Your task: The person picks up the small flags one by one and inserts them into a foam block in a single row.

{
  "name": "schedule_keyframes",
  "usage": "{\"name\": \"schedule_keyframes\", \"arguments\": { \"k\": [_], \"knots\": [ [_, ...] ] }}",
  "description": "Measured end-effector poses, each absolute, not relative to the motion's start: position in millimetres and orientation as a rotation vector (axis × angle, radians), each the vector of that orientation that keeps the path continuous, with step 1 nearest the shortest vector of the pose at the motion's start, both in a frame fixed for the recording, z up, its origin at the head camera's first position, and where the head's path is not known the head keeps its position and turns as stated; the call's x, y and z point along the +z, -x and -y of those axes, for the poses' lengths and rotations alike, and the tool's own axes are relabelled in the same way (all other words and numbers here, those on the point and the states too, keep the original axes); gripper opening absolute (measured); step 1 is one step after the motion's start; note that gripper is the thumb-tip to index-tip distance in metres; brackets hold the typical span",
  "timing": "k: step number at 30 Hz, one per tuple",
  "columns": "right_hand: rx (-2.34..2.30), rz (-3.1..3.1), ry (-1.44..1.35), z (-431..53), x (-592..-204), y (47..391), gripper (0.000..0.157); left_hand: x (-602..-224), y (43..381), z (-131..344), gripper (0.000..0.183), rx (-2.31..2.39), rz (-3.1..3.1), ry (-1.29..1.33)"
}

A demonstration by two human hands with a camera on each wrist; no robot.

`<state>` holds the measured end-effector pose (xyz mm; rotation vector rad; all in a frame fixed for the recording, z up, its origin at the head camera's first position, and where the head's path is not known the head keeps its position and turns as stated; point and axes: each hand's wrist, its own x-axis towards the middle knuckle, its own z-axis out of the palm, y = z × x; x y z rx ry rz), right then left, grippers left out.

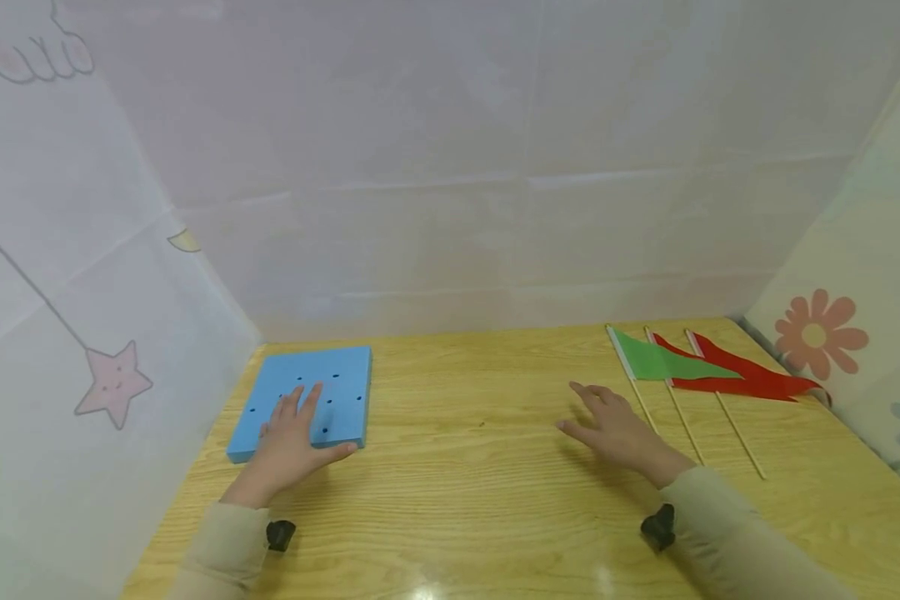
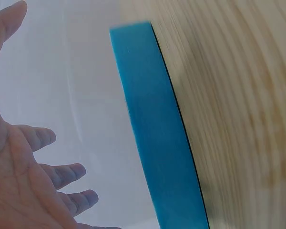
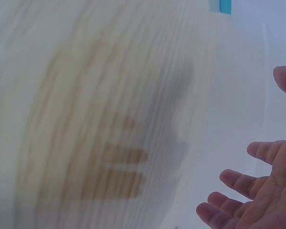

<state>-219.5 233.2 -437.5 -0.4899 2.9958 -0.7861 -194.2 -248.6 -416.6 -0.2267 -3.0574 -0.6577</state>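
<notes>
A flat blue block [image 1: 292,371] with several small holes in its top lies at the back left of the table. My left hand [image 1: 288,446] hovers over its near edge, fingers spread and thumb out to the right, holding nothing. The left wrist view shows the side of the blue block [image 2: 152,124] beyond the palm. To the right, my empty right hand [image 1: 615,427] is held over the wood with relaxed fingers. Close beyond it lie three pennants on thin sticks: a green pennant [image 1: 648,358] and two red ones, the rightmost red pennant [image 1: 765,379] partly covered by the others.
The wooden table [image 1: 465,500] has a light grain. A pale cloth [image 1: 450,208] stands as a wall behind it, and printed cloth sides with a star [image 1: 114,385] and a flower [image 1: 817,333] close off left and right. Black wrist straps sit at both cuffs.
</notes>
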Motion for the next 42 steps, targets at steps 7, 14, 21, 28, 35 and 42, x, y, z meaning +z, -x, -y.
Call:
{"name": "schedule_keyframes", "arguments": {
  "k": [7, 14, 21, 28, 35, 42],
  "knots": [
    [-0.824, -2.978, 0.397, -251.5, -434.5, 218.1, 0.083, -416.3, 192.5, 273.9, 0.118, -0.612, 3.054, 0.167],
    [-0.871, -2.982, 0.349, -272.8, -431.5, 218.0, 0.074, -415.9, 191.6, 295.2, 0.121, -0.653, 3.052, 0.101],
    [-0.938, -2.97, 0.262, -294.7, -433.9, 217.9, 0.068, -415.8, 188.5, 309.8, 0.123, -0.772, 3.04, 0.036],
    [-1.098, -2.851, 0.051, -310.4, -436.8, 213.5, 0.069, -421.3, 188.3, 316.7, 0.125, -0.836, 3.058, 0.006],
    [-1.231, -2.745, -0.089, -318.4, -440.4, 212.7, 0.068, -425.9, 189.3, 324.3, 0.124, -0.861, 3.055, 0.031],
    [-1.316, -2.734, -0.172, -320.7, -448.4, 214.8, 0.062, -429.1, 188.3, 331.3, 0.124, -0.933, 3.075, 0.011]
  ]
}}
